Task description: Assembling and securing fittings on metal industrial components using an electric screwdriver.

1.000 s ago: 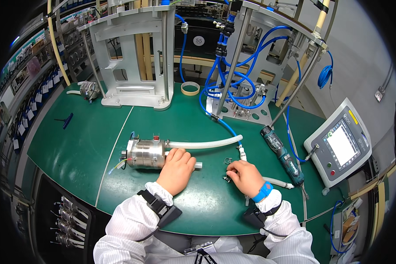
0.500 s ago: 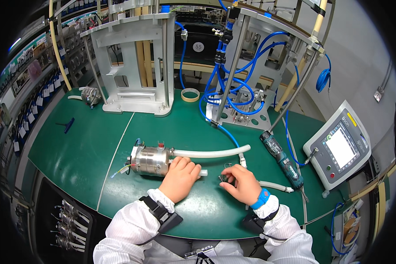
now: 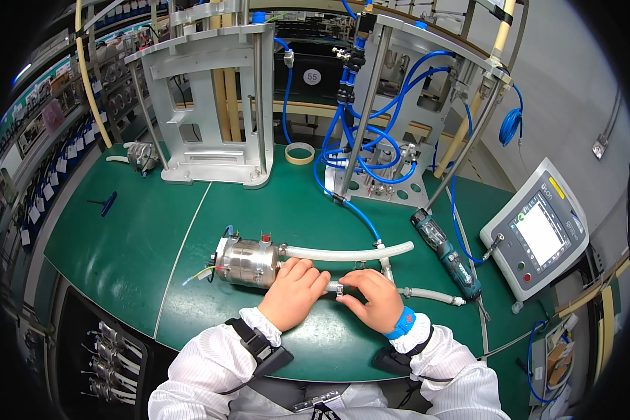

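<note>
Fingers of both hands, left hand (image 3: 292,292) and right hand (image 3: 374,299), pinch closed on the white tube (image 3: 334,287) just beside the metal cylinder (image 3: 247,262).

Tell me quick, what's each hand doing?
Left hand: closed on the whitish tube beside the metal cylinder.
Right hand: pinching that tube.

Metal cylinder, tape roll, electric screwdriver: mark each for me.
Metal cylinder (image 3: 245,262), head view, middle of its shiny barrel.
Tape roll (image 3: 299,153), head view, on its pale ring.
Electric screwdriver (image 3: 446,254), head view, mid-body of the dark green handle.
</note>
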The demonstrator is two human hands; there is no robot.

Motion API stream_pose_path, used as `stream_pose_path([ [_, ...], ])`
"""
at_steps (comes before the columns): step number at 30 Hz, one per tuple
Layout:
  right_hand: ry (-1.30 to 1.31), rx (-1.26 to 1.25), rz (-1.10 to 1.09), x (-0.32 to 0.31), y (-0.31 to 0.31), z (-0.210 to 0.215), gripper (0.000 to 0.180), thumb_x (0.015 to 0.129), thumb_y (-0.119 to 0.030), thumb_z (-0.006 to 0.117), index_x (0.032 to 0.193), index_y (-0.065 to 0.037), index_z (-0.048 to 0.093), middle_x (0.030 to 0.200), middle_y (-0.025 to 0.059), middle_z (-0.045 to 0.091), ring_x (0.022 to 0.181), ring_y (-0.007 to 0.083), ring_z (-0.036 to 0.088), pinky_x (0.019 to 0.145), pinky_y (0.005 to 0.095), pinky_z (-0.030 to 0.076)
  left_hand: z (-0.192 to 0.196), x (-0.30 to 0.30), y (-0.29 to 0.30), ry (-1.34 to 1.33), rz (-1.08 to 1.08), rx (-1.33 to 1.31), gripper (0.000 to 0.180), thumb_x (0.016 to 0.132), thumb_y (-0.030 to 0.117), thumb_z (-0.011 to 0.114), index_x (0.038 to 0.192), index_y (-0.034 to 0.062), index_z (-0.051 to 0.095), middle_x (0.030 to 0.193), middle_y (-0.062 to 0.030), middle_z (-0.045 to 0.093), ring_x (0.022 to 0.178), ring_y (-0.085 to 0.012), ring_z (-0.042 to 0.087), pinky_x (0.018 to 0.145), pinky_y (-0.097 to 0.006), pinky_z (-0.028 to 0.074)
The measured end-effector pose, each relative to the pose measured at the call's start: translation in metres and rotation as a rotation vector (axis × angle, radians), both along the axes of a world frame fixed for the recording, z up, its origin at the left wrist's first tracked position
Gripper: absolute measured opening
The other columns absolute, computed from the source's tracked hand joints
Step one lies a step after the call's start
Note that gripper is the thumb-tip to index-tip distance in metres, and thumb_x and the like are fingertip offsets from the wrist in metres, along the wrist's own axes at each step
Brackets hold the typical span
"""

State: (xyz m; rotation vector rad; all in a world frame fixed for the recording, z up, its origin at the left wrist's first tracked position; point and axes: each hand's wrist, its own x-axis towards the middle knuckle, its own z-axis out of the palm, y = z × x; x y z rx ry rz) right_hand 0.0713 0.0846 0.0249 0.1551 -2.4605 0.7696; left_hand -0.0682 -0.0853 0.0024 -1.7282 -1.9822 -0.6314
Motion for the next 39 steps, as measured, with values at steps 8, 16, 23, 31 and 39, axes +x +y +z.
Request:
stream_pose_path([
  [8, 0.062, 0.198, 0.046, -0.001, -0.001, 0.006, 0.032, 0.075, -0.009, 0.080, 0.103, -0.004, 0.066, 0.101, 0.0107, 0.067, 0.089, 0.0290, 0.065, 0.076, 0.0386, 0.054, -0.001, 0.000, -0.001, -0.002, -0.005, -0.002, 0.034, 0.080, 0.020, 0.070, 0.111, 0.0059, 0.064, 0.097, -0.0045, 0.061, 0.107, -0.0253, 0.055, 0.099, -0.043, 0.041],
  [16, 0.041, 0.092, 0.041, -0.004, 0.000, 0.000, 0.030, 0.076, -0.011, 0.081, 0.100, -0.003, 0.066, 0.097, 0.0104, 0.068, 0.086, 0.0292, 0.066, 0.076, 0.0375, 0.054, -0.001, 0.001, -0.001, -0.018, -0.007, -0.004, 0.033, 0.081, 0.020, 0.069, 0.110, 0.0061, 0.064, 0.097, -0.0042, 0.061, 0.106, -0.0250, 0.055, 0.098, -0.043, 0.041],
  [23, -0.109, -0.108, 0.008, -0.006, -0.003, 0.000, 0.030, 0.080, -0.017, 0.080, 0.103, -0.003, 0.066, 0.096, 0.0104, 0.070, 0.081, 0.0242, 0.068, 0.071, 0.0337, 0.055, -0.004, 0.000, 0.000, 0.009, 0.009, -0.009, 0.031, 0.082, 0.021, 0.068, 0.109, 0.0057, 0.064, 0.097, -0.0043, 0.061, 0.106, -0.0249, 0.055, 0.098, -0.043, 0.040],
  [31, -0.252, -0.376, -0.055, -0.008, -0.006, -0.009, 0.031, 0.082, -0.016, 0.081, 0.106, -0.001, 0.067, 0.091, 0.0084, 0.070, 0.074, 0.0130, 0.066, 0.066, 0.0260, 0.053, -0.006, 0.000, 0.001, 0.004, 0.015, -0.030, 0.030, 0.082, 0.021, 0.068, 0.108, 0.0057, 0.064, 0.097, -0.0043, 0.062, 0.106, -0.0246, 0.055, 0.098, -0.042, 0.040],
  [39, -0.366, -0.825, -0.026, -0.015, -0.003, -0.027, 0.028, 0.086, -0.013, 0.078, 0.104, 0.004, 0.065, 0.085, 0.0039, 0.068, 0.076, 0.0073, 0.062, 0.066, 0.0229, 0.052, -0.006, 0.001, 0.001, -0.038, -0.010, -0.031, 0.033, 0.081, 0.020, 0.070, 0.110, 0.0058, 0.065, 0.099, -0.0038, 0.062, 0.107, -0.0246, 0.055, 0.099, -0.042, 0.040],
])
